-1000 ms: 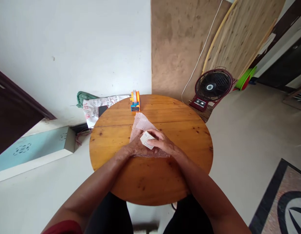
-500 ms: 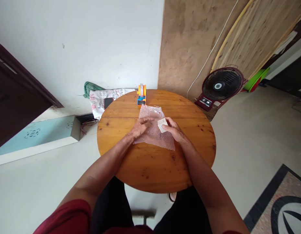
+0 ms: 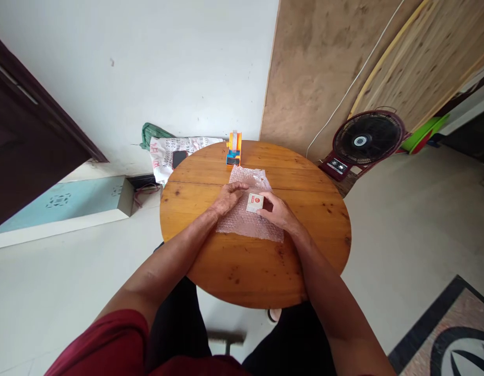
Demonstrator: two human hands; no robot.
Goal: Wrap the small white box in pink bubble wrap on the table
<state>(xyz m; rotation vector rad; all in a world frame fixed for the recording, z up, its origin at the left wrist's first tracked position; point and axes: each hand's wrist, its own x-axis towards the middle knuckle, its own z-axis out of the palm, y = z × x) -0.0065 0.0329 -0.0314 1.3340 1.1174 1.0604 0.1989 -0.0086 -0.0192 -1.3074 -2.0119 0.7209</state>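
A small white box (image 3: 255, 202) with a red round mark on its upper face is over the middle of a sheet of bubble wrap (image 3: 249, 226). My right hand (image 3: 278, 211) grips the box by its right side between thumb and fingers. On the left part of the wrap rests my left hand (image 3: 229, 197), its fingers stretched out and holding nothing. The bubble wrap lies spread on a round wooden table (image 3: 242, 277). Behind it stands an orange and blue tape dispenser (image 3: 234, 150) with a roll of clear tape.
A dark red fan (image 3: 361, 141) stands on the right beyond the table. Behind the table's left edge lie a printed white sack (image 3: 163, 151) and a green bag (image 3: 153, 134). A white wall and a brown board rise at the back.
My right hand has turned the box, so its face with the red mark now shows, and brought it lower onto the wrap's middle. The view has shifted slightly.
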